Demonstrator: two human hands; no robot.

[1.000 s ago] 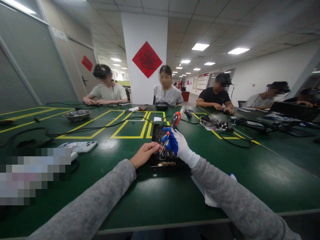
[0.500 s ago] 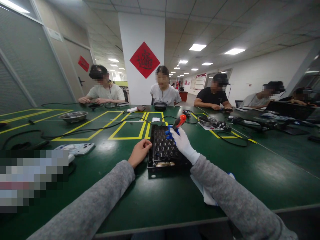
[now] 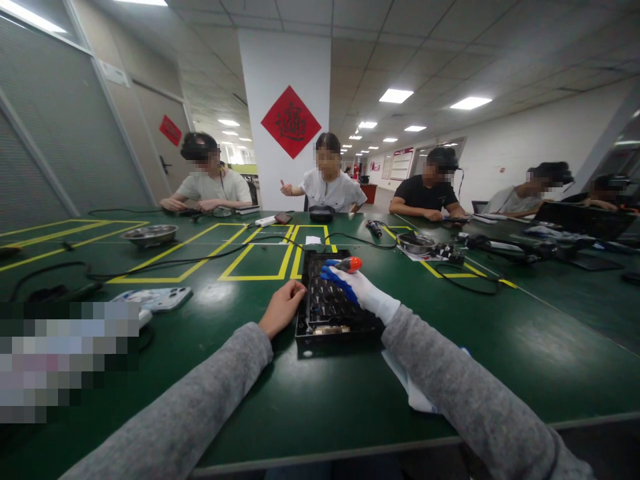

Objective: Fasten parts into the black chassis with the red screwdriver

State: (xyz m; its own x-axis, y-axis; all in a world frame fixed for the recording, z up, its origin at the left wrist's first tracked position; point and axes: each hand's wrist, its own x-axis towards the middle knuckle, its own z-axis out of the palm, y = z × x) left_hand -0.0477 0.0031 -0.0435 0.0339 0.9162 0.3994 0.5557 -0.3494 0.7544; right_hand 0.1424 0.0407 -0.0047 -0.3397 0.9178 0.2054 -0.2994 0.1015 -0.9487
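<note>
A shallow black case (image 3: pixel 313 338) lies on the green table in front of me, with rows of small shiny pieces inside and a brassy strip along its near end. My bare left hand (image 3: pixel 283 308) rests at the case's left edge, fingers curled in against the rim. Over the case's right half, my right hand (image 3: pixel 367 293) wears a white glove with blue fingers. It is closed around a screwdriver (image 3: pixel 353 264) with a red and black handle, held tilted low. Its shaft and tip are not visible.
A white cloth or glove (image 3: pixel 417 393) lies under my right forearm. Metal bowls (image 3: pixel 150 235) stand farther off, left and right. A phone (image 3: pixel 170 298) lies left. Black cables (image 3: pixel 225 252) cross yellow tape outlines. Several people sit across the table.
The screwdriver's handle has tipped from raised to nearly level, and my right hand has turned over with it. My left hand stays put. A person opposite has raised a hand.
</note>
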